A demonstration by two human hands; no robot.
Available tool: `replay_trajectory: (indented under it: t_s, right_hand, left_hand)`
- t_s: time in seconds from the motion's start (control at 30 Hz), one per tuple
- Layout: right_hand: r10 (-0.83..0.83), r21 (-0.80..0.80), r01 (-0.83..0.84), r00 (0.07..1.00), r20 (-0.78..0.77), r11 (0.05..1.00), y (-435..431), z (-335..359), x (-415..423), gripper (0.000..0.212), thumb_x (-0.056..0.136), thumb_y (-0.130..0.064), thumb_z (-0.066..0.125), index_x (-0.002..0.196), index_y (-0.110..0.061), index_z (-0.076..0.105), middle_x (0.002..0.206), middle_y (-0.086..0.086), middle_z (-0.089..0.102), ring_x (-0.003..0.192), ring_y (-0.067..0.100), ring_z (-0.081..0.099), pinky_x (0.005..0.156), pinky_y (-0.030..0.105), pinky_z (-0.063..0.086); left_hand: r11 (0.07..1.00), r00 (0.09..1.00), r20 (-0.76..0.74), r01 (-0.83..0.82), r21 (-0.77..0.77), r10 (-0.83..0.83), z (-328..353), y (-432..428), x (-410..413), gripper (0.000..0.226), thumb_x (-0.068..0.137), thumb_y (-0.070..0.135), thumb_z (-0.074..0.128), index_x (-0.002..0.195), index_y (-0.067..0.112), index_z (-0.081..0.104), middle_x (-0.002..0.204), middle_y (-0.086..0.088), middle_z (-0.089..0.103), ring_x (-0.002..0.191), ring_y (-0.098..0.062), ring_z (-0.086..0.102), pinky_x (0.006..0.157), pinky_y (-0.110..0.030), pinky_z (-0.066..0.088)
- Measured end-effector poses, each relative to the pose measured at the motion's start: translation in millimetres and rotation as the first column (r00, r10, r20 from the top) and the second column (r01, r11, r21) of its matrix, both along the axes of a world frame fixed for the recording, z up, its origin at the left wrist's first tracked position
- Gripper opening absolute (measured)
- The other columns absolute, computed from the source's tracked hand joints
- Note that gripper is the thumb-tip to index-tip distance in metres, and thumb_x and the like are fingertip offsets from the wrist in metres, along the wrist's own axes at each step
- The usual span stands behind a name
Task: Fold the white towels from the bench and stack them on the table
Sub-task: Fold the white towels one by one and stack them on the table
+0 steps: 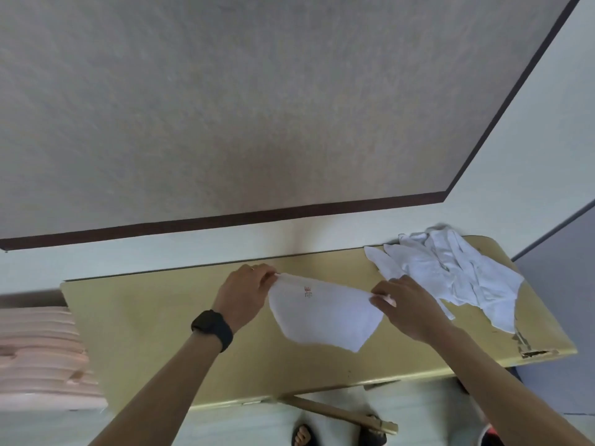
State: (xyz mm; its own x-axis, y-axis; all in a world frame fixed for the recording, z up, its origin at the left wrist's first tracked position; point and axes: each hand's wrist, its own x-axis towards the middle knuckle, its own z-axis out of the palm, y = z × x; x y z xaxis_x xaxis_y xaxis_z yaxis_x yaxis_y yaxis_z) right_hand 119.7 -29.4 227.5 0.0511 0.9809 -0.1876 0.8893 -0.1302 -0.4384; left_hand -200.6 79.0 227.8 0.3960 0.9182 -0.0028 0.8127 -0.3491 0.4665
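Left hand (245, 292) and right hand (404, 309) each pinch a top corner of a white towel (325, 313) with curled fingers, above the surface (154, 333); crumpled towels (450, 272) lie far right.

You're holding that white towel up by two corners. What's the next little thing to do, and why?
Probably bring the left hand and right hand together so the two pinched corners meet, folding the white towel in half. It hangs spread open between them, and a crumpled towel pile waits on the yellow bench.
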Motion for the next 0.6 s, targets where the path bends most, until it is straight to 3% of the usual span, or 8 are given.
replay_trajectory:
  t_s: [0.07, 0.17, 0.27, 0.43, 0.6]
  right_hand:
    - [-0.014, 0.044, 0.011, 0.997, 0.072, 0.999, 12, -4, -2, 0.02, 0.101, -0.036, 0.052, 0.107, -0.027, 0.068, 0.098, -0.015, 0.063, 0.101, 0.012, 0.048, 0.08, 0.032, 0.048]
    - [-0.047, 0.137, 0.028, 0.989, 0.139, 0.99, 32, -6, -6, 0.022, 0.102, -0.033, 0.05, 0.108, -0.023, 0.069, 0.102, -0.006, 0.067, 0.102, 0.018, 0.051, 0.078, 0.035, 0.047]
    - [-0.095, 0.281, 0.044, 0.981, 0.17, 0.959, 53, -4, -8, 0.016, 0.099, -0.026, 0.056, 0.099, -0.02, 0.071, 0.095, -0.001, 0.069, 0.096, 0.025, 0.056, 0.079, 0.041, 0.049]
    - [-0.155, 0.459, 0.039, 0.964, 0.217, 0.888, 73, -1, -11, 0.006, 0.093, -0.017, 0.065, 0.093, -0.016, 0.071, 0.085, 0.001, 0.069, 0.082, 0.027, 0.055, 0.067, 0.039, 0.049]
    - [-0.106, 0.471, -0.019, 0.965, 0.238, 0.882, 54, -31, -19, 0.005, 0.086, -0.016, 0.075, 0.089, -0.018, 0.072, 0.082, -0.001, 0.068, 0.079, 0.029, 0.059, 0.064, 0.04, 0.052]
  left_hand:
    - [0.989, 0.989, -0.145, 0.044, 0.143, -0.023, -4, 6, -6, 0.026, 0.103, 0.03, 0.045, 0.113, 0.021, 0.067, 0.098, 0.002, 0.073, 0.094, -0.022, 0.063, 0.085, -0.036, 0.048]
    - [0.969, 0.98, -0.2, 0.046, 0.242, 0.004, -1, 16, -8, 0.023, 0.101, 0.027, 0.049, 0.107, 0.017, 0.068, 0.092, 0.0, 0.074, 0.09, -0.025, 0.063, 0.084, -0.039, 0.045]
    - [0.956, 0.983, -0.179, 0.011, 0.294, 0.044, 5, 30, -9, 0.02, 0.098, 0.026, 0.054, 0.105, 0.016, 0.07, 0.091, 0.0, 0.074, 0.088, -0.025, 0.064, 0.084, -0.039, 0.046]
    - [0.893, 0.993, -0.086, -0.029, 0.449, 0.075, 10, 46, -21, 0.009, 0.091, 0.019, 0.068, 0.096, 0.015, 0.074, 0.087, -0.002, 0.075, 0.079, -0.028, 0.067, 0.075, -0.039, 0.051]
    - [0.883, 0.994, -0.078, -0.026, 0.469, 0.071, -19, 22, -38, 0.026, 0.092, 0.032, 0.052, 0.095, 0.022, 0.075, 0.088, 0.005, 0.074, 0.081, -0.021, 0.067, 0.076, -0.034, 0.051]
